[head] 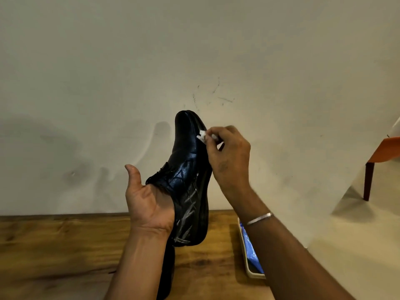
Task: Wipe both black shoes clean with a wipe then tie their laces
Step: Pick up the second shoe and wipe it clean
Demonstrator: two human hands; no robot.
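Shoe (188, 174), black and glossy, was held up in the air above the wooden table (54, 245), toe pointing upward toward the wall. Left hand (149, 202) was tucked into its opening, thumb sticking out and the other fingers hidden inside. Right hand (227, 154) pinched a small white wipe (201, 135) between bunched fingertips, pressing it against the toe's side. A second black shoe (166, 276) lay on the table below, and a blue wipe packet (251, 250) sat near the right forearm.
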